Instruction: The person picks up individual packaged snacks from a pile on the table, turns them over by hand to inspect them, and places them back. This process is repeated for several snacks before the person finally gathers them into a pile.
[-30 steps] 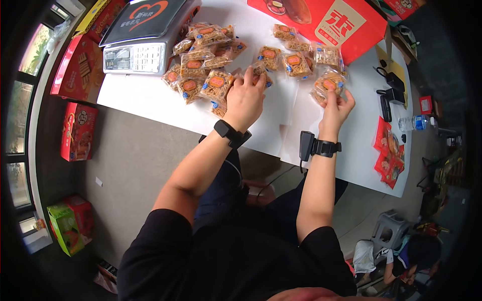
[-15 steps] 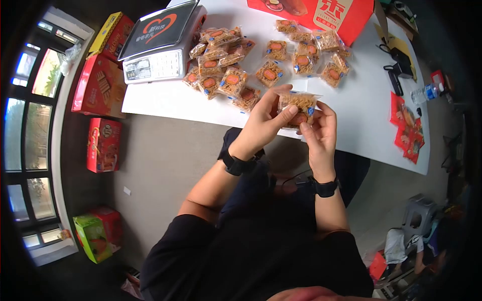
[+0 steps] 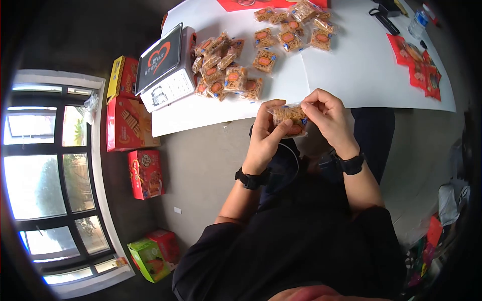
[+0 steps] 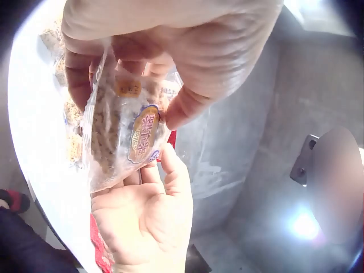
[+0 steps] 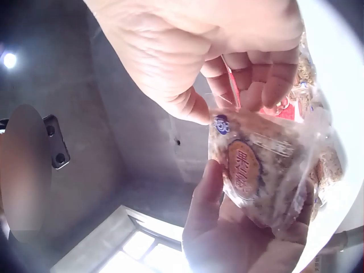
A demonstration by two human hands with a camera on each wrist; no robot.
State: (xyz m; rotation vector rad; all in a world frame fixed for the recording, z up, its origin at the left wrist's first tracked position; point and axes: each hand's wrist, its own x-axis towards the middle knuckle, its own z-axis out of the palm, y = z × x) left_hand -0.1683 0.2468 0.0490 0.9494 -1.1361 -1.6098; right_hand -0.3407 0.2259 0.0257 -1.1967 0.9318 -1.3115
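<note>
Snack packet [image 3: 290, 114], squarish, knobbly, crinkled clear plastic; left hand [image 3: 262, 140] grips it, right hand [image 3: 331, 120] pinches its edge.

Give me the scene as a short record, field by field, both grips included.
Left grip: holds a snack packet
Right grip: pinches the same packet's edge
Packet label: orange, on a clear wrapper
Scale: on the table's left side
Packet pile: beside the scale
Packet group: right of the pile
Table's right side: red bags, bottle
</note>
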